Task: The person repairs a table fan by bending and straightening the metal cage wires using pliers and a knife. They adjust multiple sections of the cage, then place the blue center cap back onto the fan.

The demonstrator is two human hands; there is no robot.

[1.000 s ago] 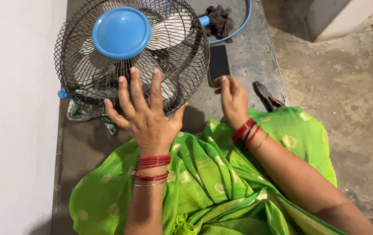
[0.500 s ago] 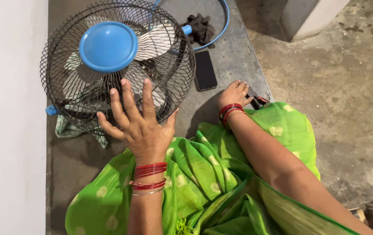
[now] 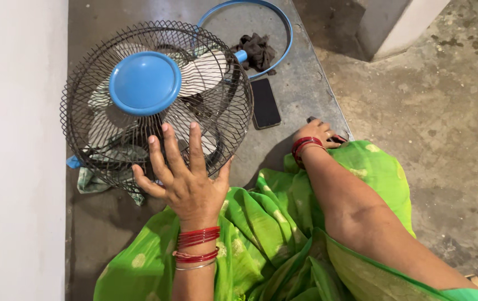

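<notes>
Fan [image 3: 155, 106] x1, left hand [image 3: 186, 178] on grille, phone [image 3: 265, 103] x1

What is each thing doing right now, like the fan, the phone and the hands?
Fan: lying face up on the floor, wire cage on.
Phone: flat, screen dark.
Blue ring: loose on the floor.
Dark rag: crumpled.
Left hand: open, spread on the cage.
Right hand: on a tool, mostly hidden.

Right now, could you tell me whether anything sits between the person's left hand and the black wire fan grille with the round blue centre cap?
Nothing visible does. The left hand rests spread directly on the black wire fan grille, fingers on the wires. The black phone lies apart, on the concrete beside the grille.
</notes>
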